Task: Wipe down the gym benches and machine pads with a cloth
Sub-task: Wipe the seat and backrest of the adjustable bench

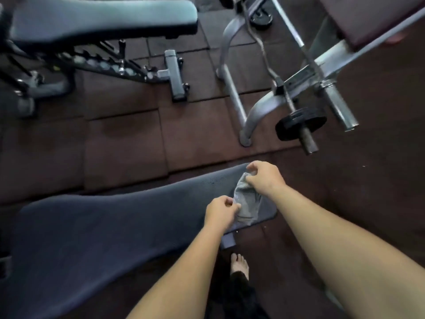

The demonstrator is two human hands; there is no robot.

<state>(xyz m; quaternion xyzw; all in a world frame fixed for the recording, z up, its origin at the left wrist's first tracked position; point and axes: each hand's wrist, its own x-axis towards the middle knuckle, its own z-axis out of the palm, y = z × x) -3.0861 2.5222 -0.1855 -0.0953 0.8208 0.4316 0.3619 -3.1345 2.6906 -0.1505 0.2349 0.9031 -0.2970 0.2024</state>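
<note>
Head view: both the left hand [219, 211] and right hand [264, 178] pinch the grey cloth [247, 203] over the near bench [115, 217] end, apparently refolding; flatten it, then wipe lengthwise.

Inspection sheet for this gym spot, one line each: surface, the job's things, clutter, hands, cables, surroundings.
Surface: near bench pad, dark and long, with its end under the hands; whether it is wet or dirty cannot be told.
Job's things: grey cloth, bunched, held over the pad's end; second bench at upper left; maroon pad at upper right.
Clutter: black weight plate on a bar end.
Hands: left hand pinches the cloth's lower edge; right hand grips its top.
Cables: nothing seen.
Surroundings: brown rubber floor tiles; silver machine frame; a bare foot beside the bench.
</note>
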